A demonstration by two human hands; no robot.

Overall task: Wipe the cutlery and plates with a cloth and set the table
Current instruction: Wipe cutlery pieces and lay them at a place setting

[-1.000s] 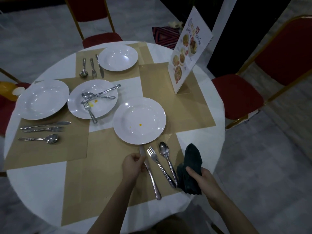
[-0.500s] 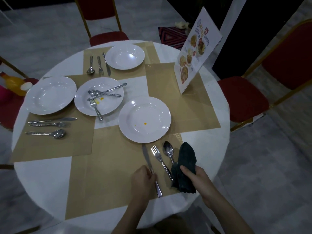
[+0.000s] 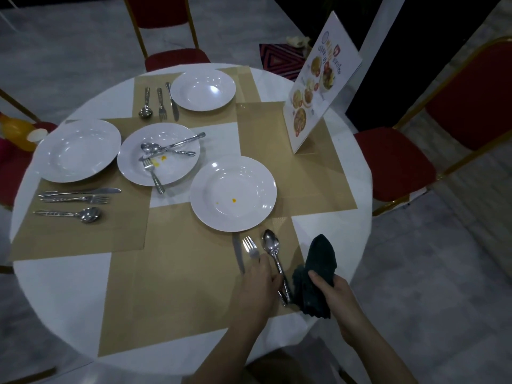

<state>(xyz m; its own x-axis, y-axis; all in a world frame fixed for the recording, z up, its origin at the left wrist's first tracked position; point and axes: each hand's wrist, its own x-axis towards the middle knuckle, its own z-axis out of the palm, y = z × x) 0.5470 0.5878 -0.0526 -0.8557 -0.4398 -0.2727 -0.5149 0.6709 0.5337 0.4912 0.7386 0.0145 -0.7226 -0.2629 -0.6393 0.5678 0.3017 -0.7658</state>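
While nearest the camera, left hand (image 3: 259,284) lying over the handles of knife (image 3: 238,253) and fork (image 3: 250,247), fingers curled down on them, looks like gripping the fork handle but exact pinch hidden. Right hand (image 3: 333,293) clenched round dark cloth (image 3: 318,275), cloth bunched and drooping at the table (image 3: 61,295) edge, touching the spoon (image 3: 273,252) handle end. Knife, fork, spoon side by side on tan placemat (image 3: 180,273), just below near plate (image 3: 233,193). Near plate white, two small yellow spots in the bowl, so probably not yet wiped. Cutlery likely light, stiff, slick metal; best taken at the handle, wiped toward the tip, knife blade kept off the palm. Cloth soft, limp, needs bunching to give pressure. Plates likely ceramic, breakable, smooth; hold by the rim, support underneath. Further out, dirty plate (image 3: 158,154) with yellow smear and loose cutlery piled on it. Left, clean-looking plate (image 3: 79,150) with a set of three beside it on its mat. Far side, plate (image 3: 203,90) with another set lined up. Menu stand (image 3: 321,87) upright at right; red chairs (image 3: 393,162) around.
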